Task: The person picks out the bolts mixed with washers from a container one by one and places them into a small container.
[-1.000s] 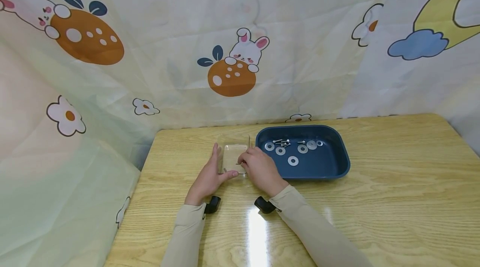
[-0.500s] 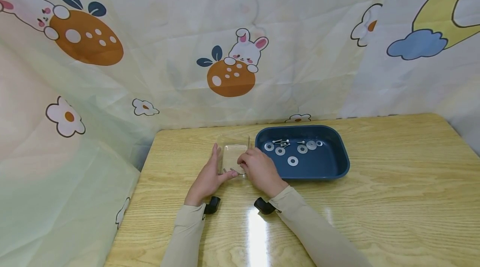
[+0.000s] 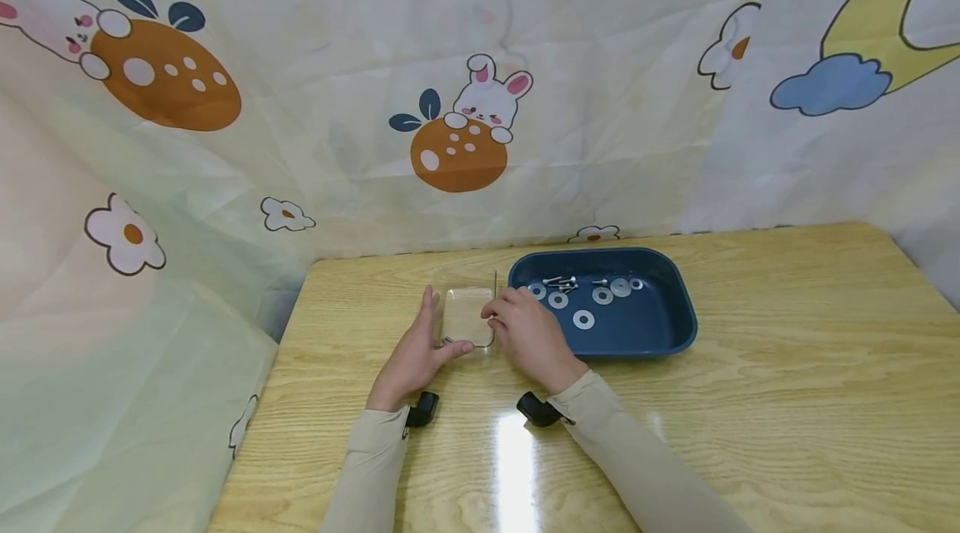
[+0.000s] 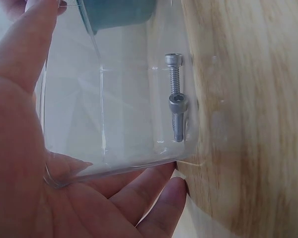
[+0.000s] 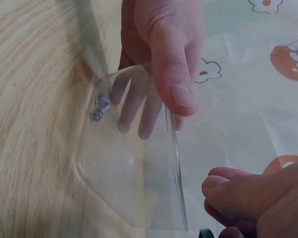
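A clear plastic box (image 3: 468, 315) stands on the table, with my left hand (image 3: 412, 360) around its near left corner. The left thumb lies over the near rim, and the fingers (image 4: 134, 198) press the outside of the wall. Two silver socket-head screws (image 4: 177, 101) lie inside, one overlapping the other. My right hand (image 3: 531, 338) hovers at the box's right side, its fingers loosely curled with nothing visible between them. In the right wrist view, the right thumb and fingers (image 5: 238, 193) are apart from the box wall.
Right beside the box stands a dark blue tray (image 3: 678, 316) holding several flat washers (image 3: 583, 320) and several screws (image 3: 561, 283). The wooden table (image 3: 795, 366) extends to the right. A printed curtain (image 3: 337, 166) hangs behind it.
One second ago my right fingers held a screw over the box; it now lies in the box by the other one. The right hand has drawn slightly right. My left hand stays at the box.
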Tool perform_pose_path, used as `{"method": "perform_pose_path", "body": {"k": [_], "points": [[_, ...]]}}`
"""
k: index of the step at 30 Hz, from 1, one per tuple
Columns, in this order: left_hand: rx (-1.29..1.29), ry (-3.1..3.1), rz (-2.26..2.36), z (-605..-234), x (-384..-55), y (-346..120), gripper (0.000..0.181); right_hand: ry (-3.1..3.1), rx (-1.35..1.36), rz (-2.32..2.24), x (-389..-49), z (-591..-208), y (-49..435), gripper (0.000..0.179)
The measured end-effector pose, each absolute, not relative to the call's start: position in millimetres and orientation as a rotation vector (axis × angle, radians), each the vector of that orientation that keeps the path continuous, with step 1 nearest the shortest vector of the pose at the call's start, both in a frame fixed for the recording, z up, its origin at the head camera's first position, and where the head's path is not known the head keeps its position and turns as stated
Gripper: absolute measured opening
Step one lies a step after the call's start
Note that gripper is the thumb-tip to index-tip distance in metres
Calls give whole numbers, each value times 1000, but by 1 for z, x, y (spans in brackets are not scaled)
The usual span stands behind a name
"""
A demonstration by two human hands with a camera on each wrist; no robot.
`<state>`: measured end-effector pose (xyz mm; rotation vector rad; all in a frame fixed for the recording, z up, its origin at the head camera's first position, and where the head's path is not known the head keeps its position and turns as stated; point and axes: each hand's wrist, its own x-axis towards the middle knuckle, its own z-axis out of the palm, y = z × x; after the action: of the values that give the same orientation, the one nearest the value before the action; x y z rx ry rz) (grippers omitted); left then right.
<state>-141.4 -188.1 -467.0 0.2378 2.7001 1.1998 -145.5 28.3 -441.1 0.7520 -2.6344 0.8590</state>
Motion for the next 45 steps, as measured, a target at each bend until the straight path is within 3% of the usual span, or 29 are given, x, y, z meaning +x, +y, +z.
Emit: {"method": "perform_pose_path", "body": {"k": [45], "points": [[221,2686,1211,-468,-143,-187,119,-2639,555,794,-159,-444,105,15]]}}
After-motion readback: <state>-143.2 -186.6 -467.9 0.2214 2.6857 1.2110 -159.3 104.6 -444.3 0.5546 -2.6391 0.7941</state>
